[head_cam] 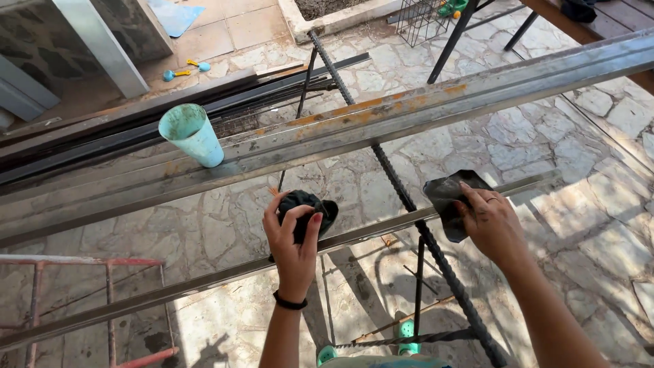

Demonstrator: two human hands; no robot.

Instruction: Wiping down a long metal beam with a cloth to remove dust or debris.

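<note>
Dark cloth (308,208) clenched in left hand (293,238), dark sheet (449,197) under right hand (490,221), both on thin steel bar (204,279).

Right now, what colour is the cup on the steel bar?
Pale turquoise cup, smudged with grime; the head view shows it.

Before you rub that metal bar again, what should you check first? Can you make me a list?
1. Left hand grips the dark cloth on the thin bar: ok.
2. Right hand presses the dark sheet flat on the bar: ok.
3. Bar rests on the rebar support: ok.
4. Turquoise cup stands steady on the rusty beam: cannot tell, it looks tilted.
5. Feet in green sandals away from the floor rods: cannot tell.
</note>
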